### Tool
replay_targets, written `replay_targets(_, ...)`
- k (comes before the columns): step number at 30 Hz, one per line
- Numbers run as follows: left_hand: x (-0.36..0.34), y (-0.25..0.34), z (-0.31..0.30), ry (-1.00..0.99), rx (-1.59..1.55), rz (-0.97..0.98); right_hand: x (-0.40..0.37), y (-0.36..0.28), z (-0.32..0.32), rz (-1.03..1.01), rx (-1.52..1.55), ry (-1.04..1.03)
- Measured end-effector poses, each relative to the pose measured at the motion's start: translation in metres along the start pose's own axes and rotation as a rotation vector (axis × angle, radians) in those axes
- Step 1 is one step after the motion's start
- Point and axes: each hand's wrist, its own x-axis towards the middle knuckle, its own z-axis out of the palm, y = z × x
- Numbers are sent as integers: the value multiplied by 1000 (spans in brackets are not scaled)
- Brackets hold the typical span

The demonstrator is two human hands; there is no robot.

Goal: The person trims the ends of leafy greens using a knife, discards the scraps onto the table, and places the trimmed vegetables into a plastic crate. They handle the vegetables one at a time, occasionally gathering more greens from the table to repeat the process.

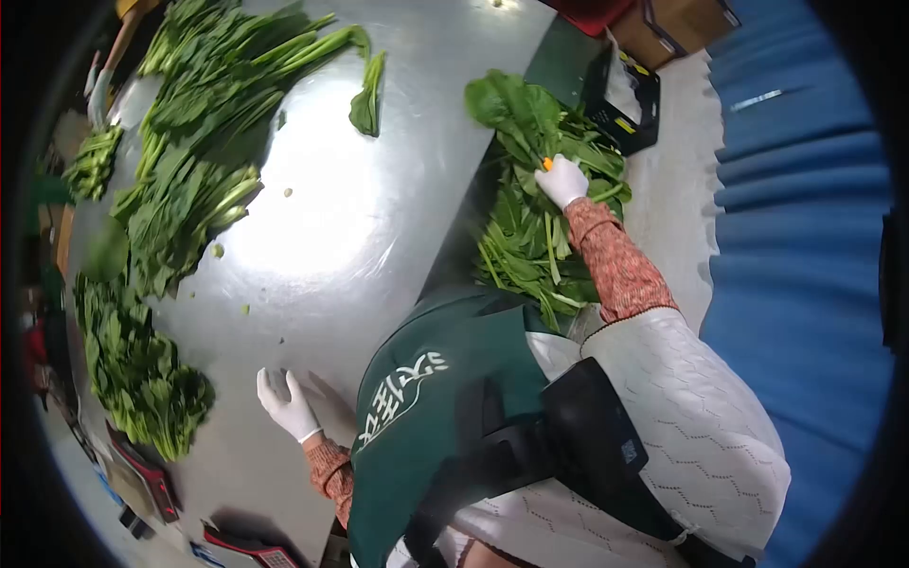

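leafy greens (508,232) are piled beside the surface (407,180), probably for easy reach; an orange object (546,164) is gripped by the right hand (565,182) over them, while the left hand (288,407) is held wide, empty.

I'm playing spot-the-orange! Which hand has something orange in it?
The right hand, over the leaves beside the table: an orange bit pokes out of its grip. The left hand, above the table, shows no orange.
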Motion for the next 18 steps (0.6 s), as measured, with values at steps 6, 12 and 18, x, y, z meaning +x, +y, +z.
replay_targets(6, 33, 23, 7, -88, 123, 227, 38, 59, 31, 164, 125, 31)
replay_targets(12, 35, 30, 6, 1, 163, 301, 59, 49, 8, -91, 280, 345)
replay_targets(18, 42, 36, 17, -66, 161, 150, 58, -126, -43, -556, 748, 220)
